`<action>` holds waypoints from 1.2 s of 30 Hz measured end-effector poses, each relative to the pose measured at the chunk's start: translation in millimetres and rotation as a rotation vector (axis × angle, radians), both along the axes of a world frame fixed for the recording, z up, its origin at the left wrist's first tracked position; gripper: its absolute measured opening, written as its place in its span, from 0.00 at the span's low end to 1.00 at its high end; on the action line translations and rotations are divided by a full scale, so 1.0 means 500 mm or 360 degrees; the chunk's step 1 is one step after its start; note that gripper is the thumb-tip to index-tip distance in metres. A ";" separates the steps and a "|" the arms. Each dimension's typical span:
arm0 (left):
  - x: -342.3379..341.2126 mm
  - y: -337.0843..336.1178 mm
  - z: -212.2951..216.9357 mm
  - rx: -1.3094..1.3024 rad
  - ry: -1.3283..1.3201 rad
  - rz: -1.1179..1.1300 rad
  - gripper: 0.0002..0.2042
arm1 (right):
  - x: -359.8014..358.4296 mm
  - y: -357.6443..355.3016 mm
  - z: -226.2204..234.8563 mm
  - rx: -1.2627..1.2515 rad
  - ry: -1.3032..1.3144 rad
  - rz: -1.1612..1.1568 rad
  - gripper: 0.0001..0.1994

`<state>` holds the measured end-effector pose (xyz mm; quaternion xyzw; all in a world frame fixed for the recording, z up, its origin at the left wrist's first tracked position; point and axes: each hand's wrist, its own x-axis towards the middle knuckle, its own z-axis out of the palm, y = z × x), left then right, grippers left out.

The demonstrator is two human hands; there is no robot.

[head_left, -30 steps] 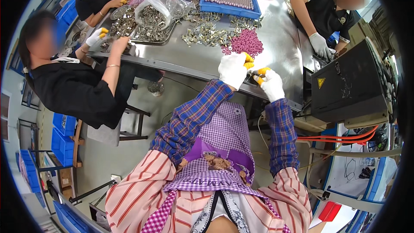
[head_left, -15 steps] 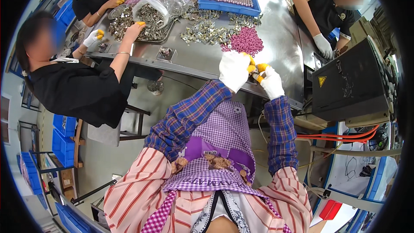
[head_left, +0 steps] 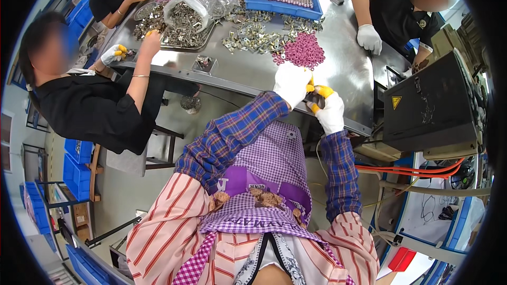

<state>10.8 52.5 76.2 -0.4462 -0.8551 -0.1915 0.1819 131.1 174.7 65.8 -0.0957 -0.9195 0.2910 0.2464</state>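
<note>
My left hand [head_left: 292, 85], in a white glove with yellow fingertips, is at the near table edge just below a heap of pink rings [head_left: 303, 51]. Close on its right is my right hand [head_left: 331, 112], gloved the same way. The fingers of both hands are closed and meet around a small dark metal part [head_left: 315, 98], mostly covered by the fingertips. Beyond the pink rings lies a loose spread of small metal fittings [head_left: 245, 38]. Behind them sits a blue tray [head_left: 283, 12] with rows of pinkish pieces standing in it.
On the steel table [head_left: 346, 82] a clear plastic bag [head_left: 182, 1] lies over a tray of metal parts. A small clear box [head_left: 205, 65] stands near the left edge. A black cabinet [head_left: 430, 108] is at right. Co-workers sit left and stand across the right corner.
My hands have shifted slightly, still together at the small part. The right-hand co-worker's gloved hand has moved up and left onto the table edge. The left co-worker's bare hand has drawn back left.
</note>
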 end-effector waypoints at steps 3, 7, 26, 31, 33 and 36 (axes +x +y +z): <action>-0.035 -0.024 0.028 0.0043 -0.0316 0.0061 0.14 | -0.019 0.009 0.046 0.0075 -0.0439 -0.0284 0.23; -0.134 -0.105 0.016 -0.0151 -0.0320 0.0491 0.14 | -0.055 0.151 0.014 -0.0043 -0.0431 -0.0758 0.24; -0.209 -0.145 -0.039 0.0206 -0.0187 0.0528 0.08 | -0.118 0.281 -0.043 0.0846 -0.0532 -0.1321 0.26; -0.156 -0.170 -0.079 0.0741 -0.0753 0.0445 0.11 | -0.115 0.194 0.027 0.0572 -0.0878 -0.1315 0.25; -0.137 -0.156 -0.097 0.0953 -0.0978 0.0308 0.12 | -0.182 0.107 -0.126 -0.0134 -0.0120 -0.0629 0.23; -0.117 -0.120 -0.147 0.1193 -0.1382 0.0169 0.14 | -0.186 0.065 -0.068 -0.0495 0.0057 -0.0618 0.20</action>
